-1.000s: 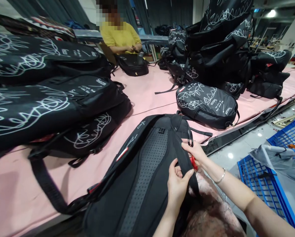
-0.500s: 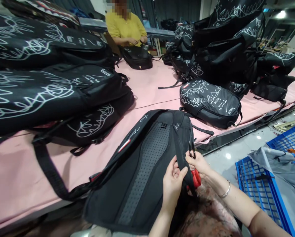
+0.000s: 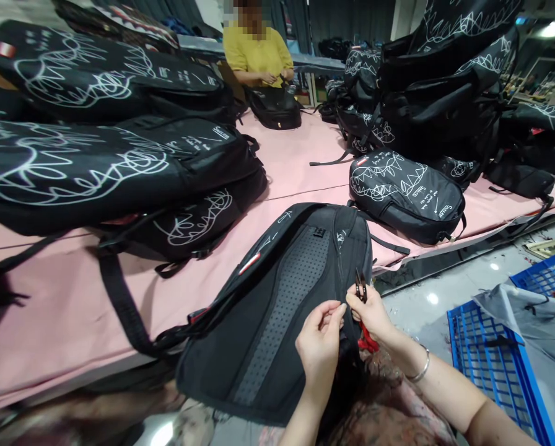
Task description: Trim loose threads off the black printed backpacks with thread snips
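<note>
The black backpack (image 3: 284,310) lies with its back upward, reaching over the near edge of the pink table (image 3: 300,161). Left hand (image 3: 321,337): thumb and forefinger pressed together at the bag, anything between them too small to tell; right hand (image 3: 373,316): fingers curled around red-handled scissors (image 3: 367,342). The bag appears soft, padded and fairly light, likely to sag, and best gripped by its shoulder strap (image 3: 345,226)

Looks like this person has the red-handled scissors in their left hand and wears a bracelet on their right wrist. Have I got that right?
Not quite: the head view shows the red-handled scissors in the right hand, not the left. The bracelet is indeed on the right wrist.
</note>
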Demonstrator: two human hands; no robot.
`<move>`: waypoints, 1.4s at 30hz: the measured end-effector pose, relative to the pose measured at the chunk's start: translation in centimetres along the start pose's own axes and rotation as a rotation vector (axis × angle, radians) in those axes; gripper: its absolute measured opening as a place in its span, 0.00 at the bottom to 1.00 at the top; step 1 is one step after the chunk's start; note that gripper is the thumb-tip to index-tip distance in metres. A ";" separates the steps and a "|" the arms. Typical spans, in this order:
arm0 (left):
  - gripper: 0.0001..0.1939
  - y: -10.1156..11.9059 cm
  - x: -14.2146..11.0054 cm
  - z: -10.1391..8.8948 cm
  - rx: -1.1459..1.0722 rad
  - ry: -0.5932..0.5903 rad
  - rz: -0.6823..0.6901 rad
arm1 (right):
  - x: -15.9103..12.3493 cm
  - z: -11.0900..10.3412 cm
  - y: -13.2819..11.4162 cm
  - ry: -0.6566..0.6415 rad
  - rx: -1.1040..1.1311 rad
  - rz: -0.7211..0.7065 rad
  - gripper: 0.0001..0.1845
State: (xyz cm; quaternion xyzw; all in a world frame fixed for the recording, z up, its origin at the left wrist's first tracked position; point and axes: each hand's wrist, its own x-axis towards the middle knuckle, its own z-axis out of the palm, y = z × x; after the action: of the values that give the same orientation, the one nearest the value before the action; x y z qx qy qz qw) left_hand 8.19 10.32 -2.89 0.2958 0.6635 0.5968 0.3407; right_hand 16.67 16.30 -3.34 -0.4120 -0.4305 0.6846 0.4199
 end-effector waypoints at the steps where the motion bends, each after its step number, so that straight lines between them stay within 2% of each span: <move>1: 0.14 0.0 0.1 0.0 0.046 0.000 0.037 | 0.0 0.0 0.1 0.003 -0.015 -0.008 0.13; 6: 0.08 0.5 0.1 0.1 0.340 0.007 0.296 | 0.0 -0.1 0.5 -0.001 -0.020 -0.029 0.12; 7: 0.08 0.4 0.1 0.1 0.347 0.005 0.295 | 0.0 -0.2 0.6 -0.011 -0.003 -0.025 0.12; 9: 0.09 0.1 0.4 0.2 0.259 0.000 0.191 | 0.1 -0.2 0.6 -0.031 0.042 -0.007 0.12; 12: 0.12 -0.6 1.0 0.0 -0.022 0.010 -0.035 | 0.1 -0.2 0.4 -0.046 0.087 0.026 0.14; 14: 0.14 -0.7 1.2 -0.3 -0.149 0.020 -0.082 | 0.0 -0.1 0.2 -0.049 0.098 0.036 0.14; 22: 0.11 1.0 -0.5 -1.1 -0.074 -0.160 0.066 | 0.0 0.1 -0.1 -0.052 0.118 0.056 0.16; 28: 0.15 0.3 -0.7 -0.8 -0.048 -0.067 0.075 | 0.0 0.0 -0.1 -0.055 0.135 0.065 0.16; 33: 0.08 0.4 -0.2 -0.3 0.222 -0.056 0.279 | 0.0 0.1 0.1 -0.036 0.101 0.041 0.14; 34: 0.08 0.5 -0.1 -0.2 0.223 -0.061 0.279 | 0.0 0.1 0.1 -0.030 0.088 0.037 0.14; 39: 0.12 0.3 0.5 0.4 -0.021 -0.153 0.023 | 0.0 0.1 0.0 -0.026 0.035 0.012 0.14; 42: 0.17 0.2 0.6 0.3 -0.090 -0.193 -0.043 | 0.0 0.2 -0.1 -0.022 -0.022 -0.015 0.13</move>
State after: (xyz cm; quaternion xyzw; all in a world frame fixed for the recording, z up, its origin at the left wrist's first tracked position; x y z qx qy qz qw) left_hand 8.12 10.97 -2.77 0.3220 0.6064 0.5871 0.4289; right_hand 16.50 16.24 -3.18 -0.4058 -0.4455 0.6813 0.4156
